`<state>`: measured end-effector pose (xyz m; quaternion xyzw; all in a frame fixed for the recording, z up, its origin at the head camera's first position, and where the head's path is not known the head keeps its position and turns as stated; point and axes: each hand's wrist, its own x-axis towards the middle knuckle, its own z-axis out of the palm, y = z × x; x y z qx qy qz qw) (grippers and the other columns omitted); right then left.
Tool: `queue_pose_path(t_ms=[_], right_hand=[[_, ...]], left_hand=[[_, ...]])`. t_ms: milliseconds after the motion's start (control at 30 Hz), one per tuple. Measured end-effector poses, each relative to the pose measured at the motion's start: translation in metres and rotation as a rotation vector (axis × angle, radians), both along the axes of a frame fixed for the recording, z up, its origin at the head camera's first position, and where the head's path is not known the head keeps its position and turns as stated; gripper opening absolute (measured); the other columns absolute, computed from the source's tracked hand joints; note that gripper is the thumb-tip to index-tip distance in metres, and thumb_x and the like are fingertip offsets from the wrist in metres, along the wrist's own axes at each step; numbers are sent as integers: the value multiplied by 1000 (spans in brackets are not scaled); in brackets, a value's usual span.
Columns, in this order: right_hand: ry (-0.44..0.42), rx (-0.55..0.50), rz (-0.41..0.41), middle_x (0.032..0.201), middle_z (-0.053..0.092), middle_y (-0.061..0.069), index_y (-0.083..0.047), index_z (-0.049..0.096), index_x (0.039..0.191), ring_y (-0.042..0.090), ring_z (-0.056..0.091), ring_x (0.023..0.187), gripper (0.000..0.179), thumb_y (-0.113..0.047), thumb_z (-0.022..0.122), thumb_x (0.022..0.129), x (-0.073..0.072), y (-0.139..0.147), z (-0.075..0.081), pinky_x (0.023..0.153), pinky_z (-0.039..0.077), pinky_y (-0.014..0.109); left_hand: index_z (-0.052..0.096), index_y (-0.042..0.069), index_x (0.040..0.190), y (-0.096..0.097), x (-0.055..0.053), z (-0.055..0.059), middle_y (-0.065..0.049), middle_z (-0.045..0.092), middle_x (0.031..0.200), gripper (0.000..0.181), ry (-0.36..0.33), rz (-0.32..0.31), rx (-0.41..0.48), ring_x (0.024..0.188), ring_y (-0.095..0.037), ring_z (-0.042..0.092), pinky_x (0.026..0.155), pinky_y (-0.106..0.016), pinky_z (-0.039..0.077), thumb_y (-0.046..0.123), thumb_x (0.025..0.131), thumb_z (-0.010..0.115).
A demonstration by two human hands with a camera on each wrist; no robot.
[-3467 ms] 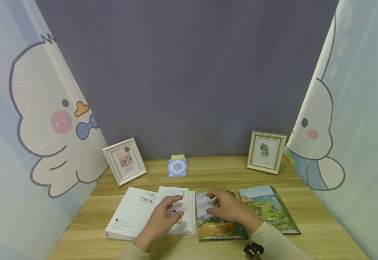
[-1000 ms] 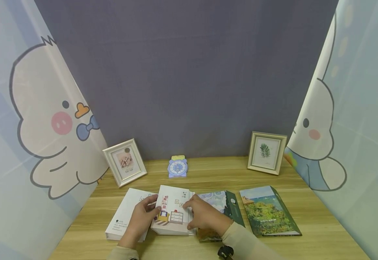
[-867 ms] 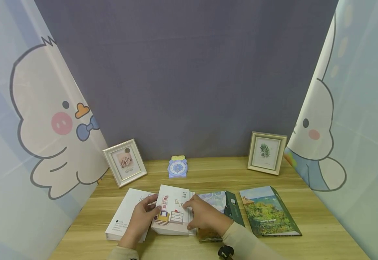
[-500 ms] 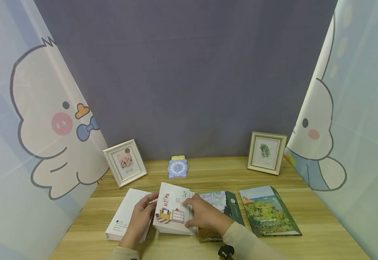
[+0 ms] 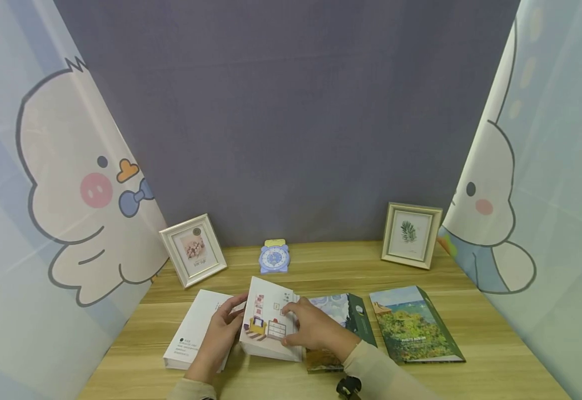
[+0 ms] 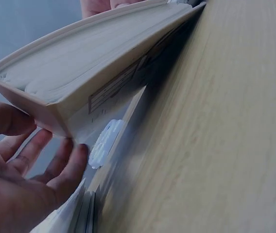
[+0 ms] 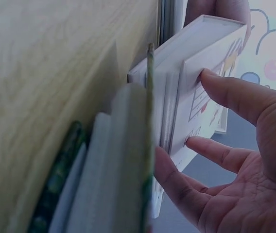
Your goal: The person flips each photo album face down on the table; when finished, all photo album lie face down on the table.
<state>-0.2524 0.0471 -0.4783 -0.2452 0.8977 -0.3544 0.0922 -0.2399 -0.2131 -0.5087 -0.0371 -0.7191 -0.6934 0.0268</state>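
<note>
A thick white photo album (image 5: 269, 321) with a drawn room on its cover tilts up on its spine side, its right edge low. My left hand (image 5: 220, 332) grips the spine side; in the left wrist view its fingertips (image 6: 75, 162) bend at the spine's lower edge. Across the right edge lies my right hand (image 5: 317, 329), its thumb (image 7: 235, 97) and a finger on the cover and another finger beside the page edge. Another white album (image 5: 195, 328) lies under my left forearm. A green landscape album (image 5: 333, 308) is partly hidden by my right hand.
A second landscape album (image 5: 416, 328) lies at the right. Behind stand a flower picture frame (image 5: 193, 250) at left, a blue toy clock (image 5: 274, 258) mid-back and a leaf picture frame (image 5: 411, 235) at right. A grey curtain (image 5: 291, 122) closes off the table's back.
Both hands came in from above the albums to the drawn-room album. Its left side has since risen, tilting it rightward, with my left hand following up and right.
</note>
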Motion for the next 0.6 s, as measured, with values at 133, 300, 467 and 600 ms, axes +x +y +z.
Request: queue_pose_path(t_ms=[133,300,467,600], right_hand=[[18,-4,1,104,52,3,-14,67,132,12,54,84,61,-33,92,80,0,0,0,73,51,31],[11,-19,4,104,53,3,-14,67,133,13,56,86,61,-33,92,81,0,1,0,70,51,29],[16,-16,10,108,55,1,-14,66,136,14,59,90,64,-36,91,82,0,2,1,73,52,29],[13,-21,14,113,56,0,-14,66,137,15,62,95,64,-37,91,83,0,3,3,75,54,31]], left_hand=[[51,12,153,1,1,0,-12,44,158,44,-23,-63,49,114,-27,67,87,-32,61,6,109,53],[50,13,155,3,3,2,-15,46,156,44,-22,-74,82,108,-26,69,83,-36,62,10,111,50],[48,13,156,5,4,3,-21,44,155,44,-5,-102,154,112,-30,69,87,-40,63,11,112,49],[48,12,156,5,5,3,-23,44,154,44,21,-124,178,114,-32,70,89,-42,62,13,112,50]])
